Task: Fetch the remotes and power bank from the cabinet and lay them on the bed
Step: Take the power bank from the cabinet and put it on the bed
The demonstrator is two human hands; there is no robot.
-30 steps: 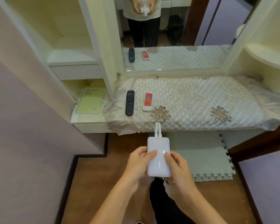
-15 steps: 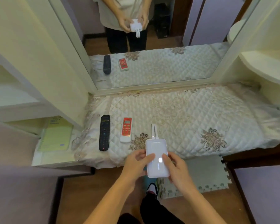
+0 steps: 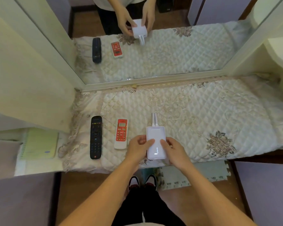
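A white power bank (image 3: 155, 137) with a short white cable loop at its far end is held flat over the quilted cover (image 3: 194, 115), close to its front edge. My left hand (image 3: 138, 146) grips its left side, thumb on top. My right hand (image 3: 171, 150) grips its right side the same way. A black remote (image 3: 96, 137) lies on the quilt at the left. Beside it, just left of my left hand, lies a red-and-white remote (image 3: 121, 133).
A mirror (image 3: 153, 38) stands behind the quilt and repeats the remotes and hands. A yellow-green notebook (image 3: 39, 144) lies on a low shelf at the left. A rounded cream shelf (image 3: 279, 51) juts out at the right. A foam mat (image 3: 194, 173) covers the floor below.
Both hands have carried the power bank forward, from over the floor to over the quilt's front part. The view has closed in on the surface.
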